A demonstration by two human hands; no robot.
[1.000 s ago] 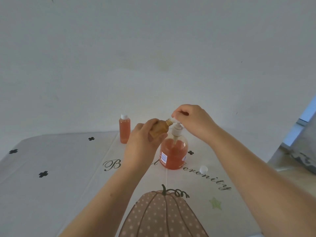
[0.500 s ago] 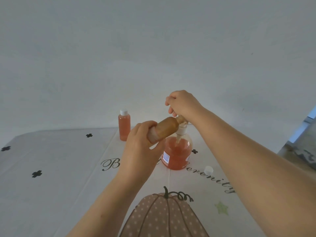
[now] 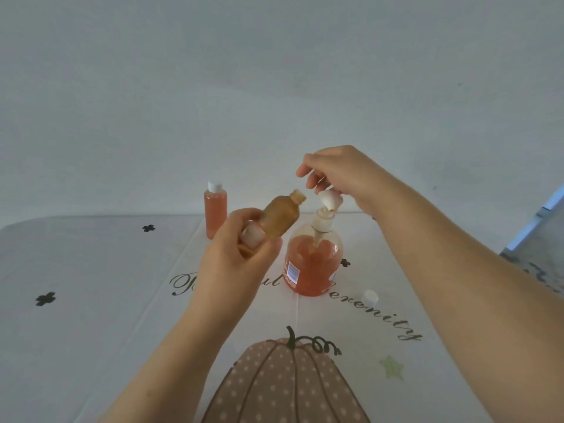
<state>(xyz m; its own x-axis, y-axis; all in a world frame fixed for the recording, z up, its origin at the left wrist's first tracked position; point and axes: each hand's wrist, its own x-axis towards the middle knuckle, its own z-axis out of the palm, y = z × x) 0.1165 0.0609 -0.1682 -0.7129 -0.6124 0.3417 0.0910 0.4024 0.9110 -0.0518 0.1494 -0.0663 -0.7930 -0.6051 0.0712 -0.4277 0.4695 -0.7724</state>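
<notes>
My left hand [image 3: 241, 270] grips a small amber bottle [image 3: 280, 221] by its lower half. The bottle is tilted, its uncapped mouth pointing up and right, a short gap from the pump. A clear pump bottle [image 3: 311, 270] of orange liquid soap stands on the table just right of my left hand. My right hand [image 3: 345, 175] hovers over it, fingers curled down onto the white pump head [image 3: 329, 201], which shows under the palm. How tightly the fingers hold the pump head is hard to tell.
A second small bottle [image 3: 215, 212] of orange liquid with a white cap stands at the back, left of the pump bottle. A loose white cap [image 3: 370, 297] lies on the pumpkin-print tablecloth [image 3: 91, 285]. A plain wall rises right behind the table.
The small amber bottle has drawn back left and down from the pump nozzle, which its mouth met before. My right hand stays on the pump head.
</notes>
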